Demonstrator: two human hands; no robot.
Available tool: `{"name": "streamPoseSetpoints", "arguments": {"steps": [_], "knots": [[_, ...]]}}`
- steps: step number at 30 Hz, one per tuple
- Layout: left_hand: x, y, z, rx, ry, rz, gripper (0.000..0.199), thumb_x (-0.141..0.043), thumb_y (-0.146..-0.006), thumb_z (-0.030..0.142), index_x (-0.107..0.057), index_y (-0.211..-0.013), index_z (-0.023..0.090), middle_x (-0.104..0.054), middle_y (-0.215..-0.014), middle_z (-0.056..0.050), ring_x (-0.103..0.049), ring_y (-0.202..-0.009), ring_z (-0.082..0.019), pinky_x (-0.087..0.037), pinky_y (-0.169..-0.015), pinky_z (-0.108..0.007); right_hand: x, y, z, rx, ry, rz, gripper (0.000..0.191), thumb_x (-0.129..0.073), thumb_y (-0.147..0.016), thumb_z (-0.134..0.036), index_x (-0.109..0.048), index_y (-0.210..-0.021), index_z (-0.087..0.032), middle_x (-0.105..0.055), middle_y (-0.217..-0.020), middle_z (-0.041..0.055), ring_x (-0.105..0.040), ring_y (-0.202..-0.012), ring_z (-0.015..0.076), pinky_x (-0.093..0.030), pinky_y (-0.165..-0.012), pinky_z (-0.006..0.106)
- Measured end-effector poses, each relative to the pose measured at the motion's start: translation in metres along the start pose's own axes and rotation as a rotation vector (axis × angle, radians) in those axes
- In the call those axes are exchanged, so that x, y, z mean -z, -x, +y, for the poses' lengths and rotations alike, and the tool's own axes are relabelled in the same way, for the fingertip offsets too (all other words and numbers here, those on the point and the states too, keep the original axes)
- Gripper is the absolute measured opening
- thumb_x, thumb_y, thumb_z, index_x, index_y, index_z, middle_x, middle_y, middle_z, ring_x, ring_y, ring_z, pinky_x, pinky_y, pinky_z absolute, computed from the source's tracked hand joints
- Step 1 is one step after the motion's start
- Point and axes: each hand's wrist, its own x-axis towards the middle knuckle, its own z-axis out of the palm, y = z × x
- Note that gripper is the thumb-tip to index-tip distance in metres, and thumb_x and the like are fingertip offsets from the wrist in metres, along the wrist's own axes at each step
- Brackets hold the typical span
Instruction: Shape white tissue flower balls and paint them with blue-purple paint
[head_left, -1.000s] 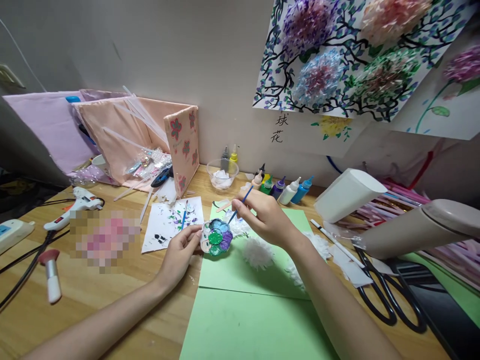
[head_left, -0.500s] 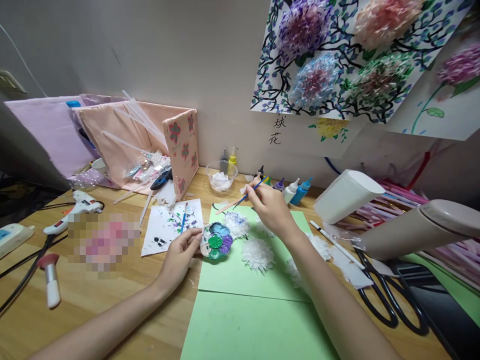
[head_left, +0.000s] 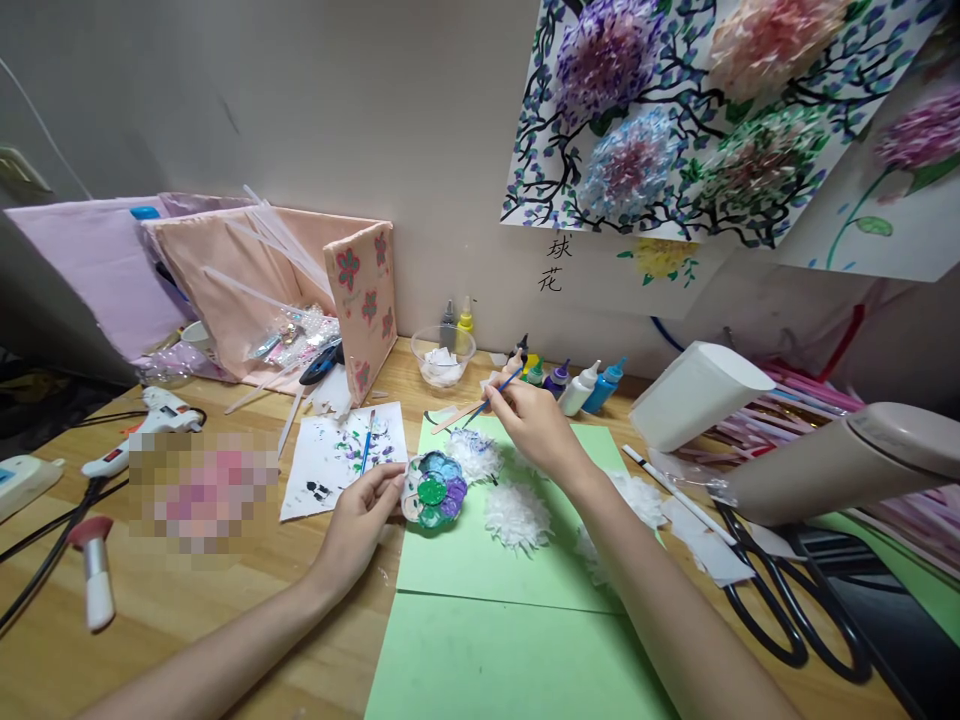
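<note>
My left hand [head_left: 367, 510] is closed on the edge of a flower-shaped paint palette [head_left: 430, 492] with green, blue and purple paint in its wells. In my right hand [head_left: 536, 420] is a thin blue paintbrush [head_left: 512, 377], pinched in the fingers, its tip down at a fluffy white paper flower [head_left: 474, 456] with blue-violet dabs. Whether the tip touches the petals I cannot tell. A plain white paper flower [head_left: 517, 517] lies nearer me on the green paper [head_left: 465, 560]. More white flowers sit partly hidden behind my right hand and forearm.
A paint-marked sheet [head_left: 300, 500] carries another brush [head_left: 367, 445]. Behind are a clear bowl [head_left: 442, 370] and several paint bottles [head_left: 581, 388]. Black scissors [head_left: 772, 590] and a white container [head_left: 697, 395] stand right; a glue gun [head_left: 150, 430] and makeup brush [head_left: 96, 575] lie left.
My right hand has moved slightly down and left, bringing the brush tip lower toward the blue-dabbed flower. The palette stays in my left hand, and the view has shifted a little.
</note>
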Motion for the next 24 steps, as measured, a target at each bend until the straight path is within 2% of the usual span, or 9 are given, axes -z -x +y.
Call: {"name": "streamPoseSetpoints", "arguments": {"steps": [7,12,18,24], "knots": [[-0.0003,-0.0001,0.0017,0.014,-0.026,0.013,0.035,-0.058,-0.073,0.042,-0.060,-0.095,0.015,-0.066,-0.086,-0.004,-0.062,-0.071,-0.016,-0.052,-0.064,-0.026,0.0033,0.0001,-0.0017,-0.001,-0.050,0.038,0.032,-0.035,-0.090,-0.032,-0.057,-0.071,-0.017,-0.062,-0.073,0.0048,-0.057,-0.067,0.0163,-0.037,-0.059,0.025],[0.0000,-0.0002,0.0004,0.009,-0.002,0.004,0.032,-0.058,-0.073,0.041,-0.061,-0.094,0.017,-0.066,-0.085,-0.002,-0.061,-0.071,-0.014,-0.052,-0.065,-0.024,0.0028,-0.0005,0.0003,0.009,-0.040,-0.017,0.031,-0.036,-0.089,-0.030,-0.057,-0.071,-0.017,-0.062,-0.074,0.0056,-0.057,-0.070,0.0173,-0.038,-0.062,0.026],[0.0008,-0.0003,0.0001,0.009,-0.012,0.005,0.033,-0.057,-0.074,0.041,-0.060,-0.095,0.015,-0.065,-0.089,-0.004,-0.061,-0.072,-0.015,-0.052,-0.066,-0.026,0.0063,-0.0006,0.0017,0.012,-0.042,0.041,0.029,-0.035,-0.090,-0.028,-0.056,-0.075,-0.017,-0.061,-0.076,0.0049,-0.056,-0.073,0.0174,-0.037,-0.065,0.026],[0.0006,-0.0002,0.0008,0.021,0.010,-0.014,0.029,-0.056,-0.076,0.039,-0.060,-0.094,0.017,-0.064,-0.087,-0.002,-0.060,-0.073,-0.013,-0.051,-0.067,-0.023,0.0021,-0.0014,0.0029,0.026,-0.019,-0.033,0.031,-0.035,-0.090,-0.029,-0.056,-0.070,-0.017,-0.061,-0.078,0.0061,-0.056,-0.075,0.0183,-0.038,-0.066,0.027]]}}
